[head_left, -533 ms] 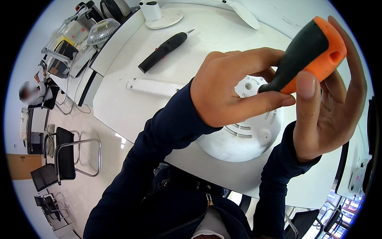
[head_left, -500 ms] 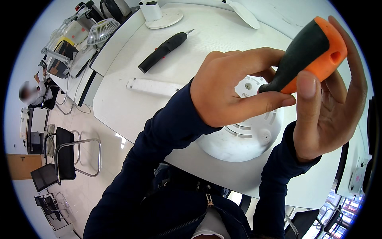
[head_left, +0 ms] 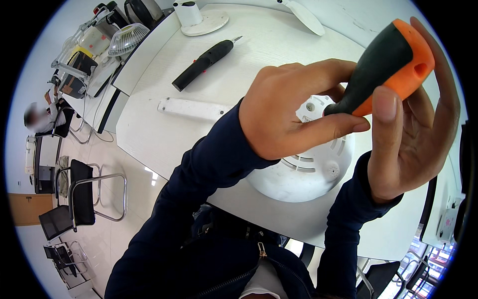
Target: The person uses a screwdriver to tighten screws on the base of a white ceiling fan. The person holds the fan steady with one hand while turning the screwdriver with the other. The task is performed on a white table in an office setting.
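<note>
A screwdriver handle (head_left: 386, 67), orange with black-green grip panels, is raised toward me and tilted, its thick end up and to the right. My left hand (head_left: 286, 112) pinches it at the narrow neck between thumb and fingers. The thumb of my right hand (head_left: 408, 149) presses on its side, with the fingers curved behind the thick end. Its shaft and tip are hidden by my left hand. Below, on the table, lies a white round vented base (head_left: 298, 184) with slots and screw holes, partly covered by my hands and sleeve.
On the white table (head_left: 149, 132) lie a black cordless screwdriver (head_left: 206, 62) with a bit and a white flat bar (head_left: 189, 107). A white round stand (head_left: 206, 24) is at the back. Left are a fan cage (head_left: 128, 40), kettles, chairs (head_left: 82, 194) and a seated person (head_left: 42, 115).
Both hands and the screwdriver stay almost where they were; the right thumb has shifted very slightly upward along the handle.
</note>
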The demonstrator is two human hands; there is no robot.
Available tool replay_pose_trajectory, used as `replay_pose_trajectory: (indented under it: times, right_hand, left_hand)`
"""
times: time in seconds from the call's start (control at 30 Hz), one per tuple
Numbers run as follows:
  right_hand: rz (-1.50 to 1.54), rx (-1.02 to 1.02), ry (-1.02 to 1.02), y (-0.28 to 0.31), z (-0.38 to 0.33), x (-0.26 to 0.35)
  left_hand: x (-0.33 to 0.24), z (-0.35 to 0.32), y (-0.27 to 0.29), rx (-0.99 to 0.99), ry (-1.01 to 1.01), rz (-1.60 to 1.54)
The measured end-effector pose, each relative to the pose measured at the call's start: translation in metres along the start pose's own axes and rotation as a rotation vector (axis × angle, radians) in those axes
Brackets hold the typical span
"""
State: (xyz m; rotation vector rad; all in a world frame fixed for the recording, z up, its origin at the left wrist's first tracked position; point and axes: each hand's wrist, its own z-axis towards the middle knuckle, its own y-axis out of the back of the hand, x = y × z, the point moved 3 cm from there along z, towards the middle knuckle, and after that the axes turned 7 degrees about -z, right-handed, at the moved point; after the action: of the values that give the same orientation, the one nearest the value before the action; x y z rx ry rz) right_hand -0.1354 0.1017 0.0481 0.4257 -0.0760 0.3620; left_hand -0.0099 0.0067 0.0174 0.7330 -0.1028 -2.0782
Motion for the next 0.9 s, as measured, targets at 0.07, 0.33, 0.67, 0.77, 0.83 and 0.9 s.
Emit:
replay_pose_trajectory:
  times: [0.07, 0.33, 0.67, 0.77, 0.83, 0.9]
  right_hand:
    - [-0.020, 0.001, -0.015, 0.000, 0.000, -0.001]
    - [-0.010, 0.089, 0.016, 0.008, 0.004, -0.002]
    - [-0.163, 0.069, 0.015, 0.012, 0.002, 0.001]
    - [-0.128, 0.090, 0.051, 0.009, 0.001, -0.003]
    - [-0.053, 0.128, 0.094, 0.008, 0.005, -0.003]
    - [0.005, 0.169, 0.107, 0.008, 0.009, -0.001]
  left_hand:
    - [0.001, 0.000, -0.002, 0.001, 0.014, -0.019]
    - [0.003, -0.002, -0.005, 0.082, 0.051, -0.169]
    - [-0.009, -0.002, -0.006, -0.032, -0.084, 0.184]
    - [-0.004, -0.003, -0.009, -0.058, -0.098, 0.151]
    - [-0.003, -0.002, -0.008, -0.056, -0.099, 0.110]
    - [-0.001, -0.002, -0.007, -0.044, -0.094, 0.049]
